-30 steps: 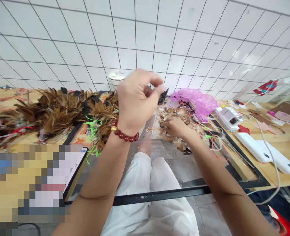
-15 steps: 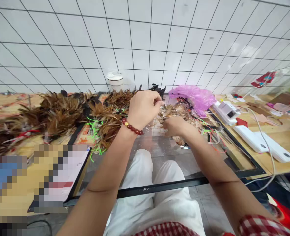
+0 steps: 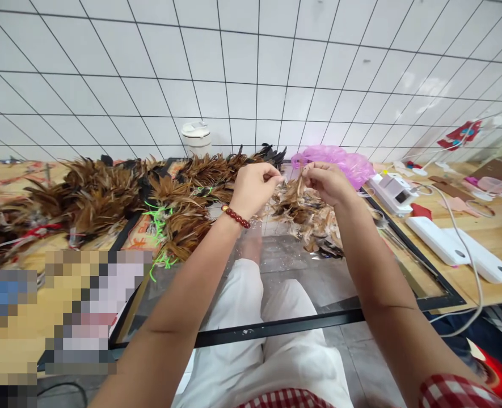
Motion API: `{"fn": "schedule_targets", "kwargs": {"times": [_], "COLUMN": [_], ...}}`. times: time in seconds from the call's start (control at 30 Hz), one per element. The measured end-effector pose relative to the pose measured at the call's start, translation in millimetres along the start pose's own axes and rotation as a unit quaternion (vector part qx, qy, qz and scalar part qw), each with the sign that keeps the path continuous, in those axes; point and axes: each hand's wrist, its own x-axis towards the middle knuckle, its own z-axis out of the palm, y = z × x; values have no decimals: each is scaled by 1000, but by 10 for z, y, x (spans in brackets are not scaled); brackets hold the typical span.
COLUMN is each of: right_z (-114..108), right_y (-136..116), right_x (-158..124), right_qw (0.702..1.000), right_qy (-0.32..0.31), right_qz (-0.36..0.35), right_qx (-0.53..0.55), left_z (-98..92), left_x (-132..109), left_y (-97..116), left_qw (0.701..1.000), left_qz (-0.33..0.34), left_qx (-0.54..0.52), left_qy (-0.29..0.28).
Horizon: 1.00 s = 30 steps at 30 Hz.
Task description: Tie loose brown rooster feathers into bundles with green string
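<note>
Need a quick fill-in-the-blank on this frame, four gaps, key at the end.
1. The bare hand wearing the dark red bracelet of round beads is the person's ____ one.
2. A pale brown feather is pinched by the person's ____ hand.
3. Thin bright green strings lie beside bushy feather bunches coloured mostly ____.
4. In the picture, the white cylindrical lidded cup stands ____ of the translucent pink-purple plastic bag.

Missing: left; right; brown; left

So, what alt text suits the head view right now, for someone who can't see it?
A person's right hand pinches tan feathers above black-framed glass; the left hand, wearing a red bracelet, curls nearby. Brown feathers heap at left; a paler pile lies beneath the right hand, a pink bag behind.
</note>
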Motion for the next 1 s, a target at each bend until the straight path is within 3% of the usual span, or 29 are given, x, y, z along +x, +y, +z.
{"fn": "schedule_targets", "kwargs": {"times": [0.2, 0.33, 0.47, 0.57, 0.63, 0.7, 0.8, 0.9, 1.0], "right_z": [248, 308, 222, 118, 73, 67, 140, 265, 353], "right_y": [24, 71, 145, 172, 163, 135, 82, 51, 56], "right_x": [-27, -27, -10, -4, -6, -13, -32, -55, -70], "right_qw": [999, 1000, 984, 930, 904, 908, 946, 978, 992], "right_qy": [18, 3, 26, 48, 56, 66, 59, 25, 8], "right_qz": [-11, 0, 6, -11, -32, -65, -104, -103, -92], "right_qx": [45, 2, -177, -365, -423, -408, -302, -178, -83], "left_z": [146, 197, 195, 175, 157, 138, 107, 78, 55], "left_x": [30, 16, 33, 50, 57, 63, 72, 74, 66], "left_y": [-154, -213, -306, -346, -350, -344, -324, -284, -232], "left_qw": [983, 977, 978, 970, 964, 962, 960, 961, 962], "left_qz": [-75, -103, -137, -168, -181, -178, -163, -158, -153], "left_qx": [-158, -170, -124, -139, -163, -182, -207, -213, -208], "left_qy": [-60, -81, -93, -103, -102, -100, -92, -83, -88]}}
